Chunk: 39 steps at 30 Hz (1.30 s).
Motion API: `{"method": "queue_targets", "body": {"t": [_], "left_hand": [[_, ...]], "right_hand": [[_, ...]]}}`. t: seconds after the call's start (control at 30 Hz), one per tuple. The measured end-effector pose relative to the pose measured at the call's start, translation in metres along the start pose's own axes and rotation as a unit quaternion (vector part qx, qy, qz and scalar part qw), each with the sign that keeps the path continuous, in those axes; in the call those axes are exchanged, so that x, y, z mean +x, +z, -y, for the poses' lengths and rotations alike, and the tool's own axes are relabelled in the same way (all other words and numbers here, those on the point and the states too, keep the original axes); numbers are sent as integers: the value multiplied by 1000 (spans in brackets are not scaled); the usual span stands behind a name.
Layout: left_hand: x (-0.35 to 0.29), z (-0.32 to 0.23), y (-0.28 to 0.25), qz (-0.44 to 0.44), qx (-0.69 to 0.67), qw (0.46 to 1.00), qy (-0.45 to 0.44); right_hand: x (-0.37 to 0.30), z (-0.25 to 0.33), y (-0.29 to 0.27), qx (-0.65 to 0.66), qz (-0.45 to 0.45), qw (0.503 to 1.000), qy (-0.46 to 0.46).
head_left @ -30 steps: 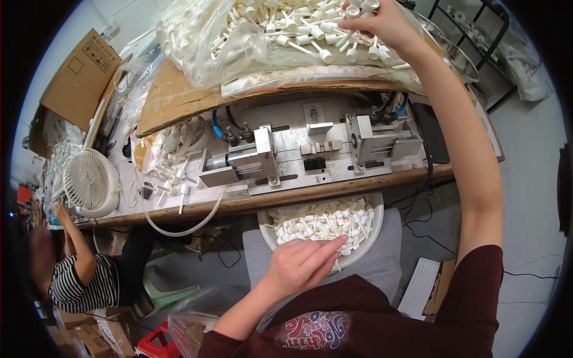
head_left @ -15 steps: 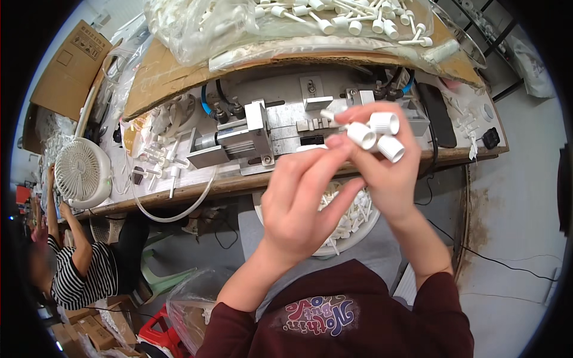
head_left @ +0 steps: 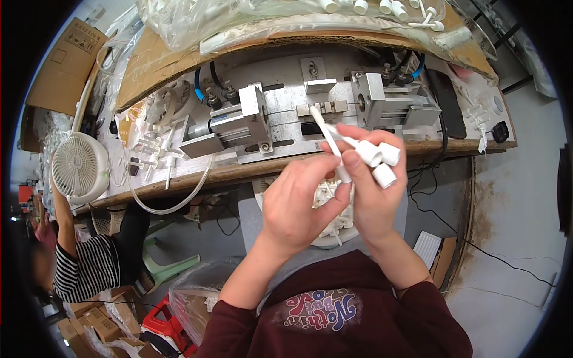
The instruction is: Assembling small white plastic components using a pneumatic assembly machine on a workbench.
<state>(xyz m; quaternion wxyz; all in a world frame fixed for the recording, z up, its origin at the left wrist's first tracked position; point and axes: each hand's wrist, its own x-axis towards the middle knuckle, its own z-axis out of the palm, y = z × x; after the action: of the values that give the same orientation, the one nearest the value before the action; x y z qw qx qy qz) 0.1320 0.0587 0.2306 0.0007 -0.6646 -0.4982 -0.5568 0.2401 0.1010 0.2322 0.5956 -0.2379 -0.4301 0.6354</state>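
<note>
Head view: both hands are up just in front of the jig [head_left: 283,122], on the wearer's side. Right hand [head_left: 376,203] is closed round a small bunch of white parts; 3 caps [head_left: 384,176] poke out of it, pointing away from the jig. Left hand [head_left: 292,203] is narrow, thumb and fingertips pinching the lower end of 1 white stick [head_left: 324,128]. Stick tilts up toward the jig and overlaps its centre block [head_left: 338,107] from this angle; can't tell if they touch.

Status, my read: mid-batch. Held parts are in hand, out of the jig; can't make out any part seated in the block. Heap [head_left: 397,8] of capped parts sits behind the jig, above cardboard [head_left: 152,77]. Bowl [head_left: 258,190], in front of and lower than the jig, holds plenty more, partly hidden by the hands. Can't tell which pile is worked and which is raw, so no count of done vs left. Loose pieces [head_left: 170,162] lie left of the jig on the bench [head_left: 227,165], role unclear.
</note>
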Motion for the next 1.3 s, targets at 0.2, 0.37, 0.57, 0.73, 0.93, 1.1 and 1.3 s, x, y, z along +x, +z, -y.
{"method": "queue_targets", "body": {"t": [0.2,0.37,0.57,0.73,0.93,1.1,1.3], "left_hand": [[8,16,-13,92,124,988,-27],[13,24,-16,178,237,955,19],[28,18,-15,231,276,933,-25],[31,25,-14,226,265,937,-21],[32,27,-15,235,261,936,-28],[36,17,-20,216,147,963,-70],[23,0,-22,140,-85,984,-65]], "right_hand": [[2,5,-27,-147,-4,985,-85],[3,14,-40,-222,22,972,-81],[11,17,-54,-351,40,915,-194],[11,23,-59,-382,58,900,-202],[4,22,-61,-309,42,938,-148],[8,22,-57,-390,71,894,-208],[14,21,-47,-414,178,854,-260]]}}
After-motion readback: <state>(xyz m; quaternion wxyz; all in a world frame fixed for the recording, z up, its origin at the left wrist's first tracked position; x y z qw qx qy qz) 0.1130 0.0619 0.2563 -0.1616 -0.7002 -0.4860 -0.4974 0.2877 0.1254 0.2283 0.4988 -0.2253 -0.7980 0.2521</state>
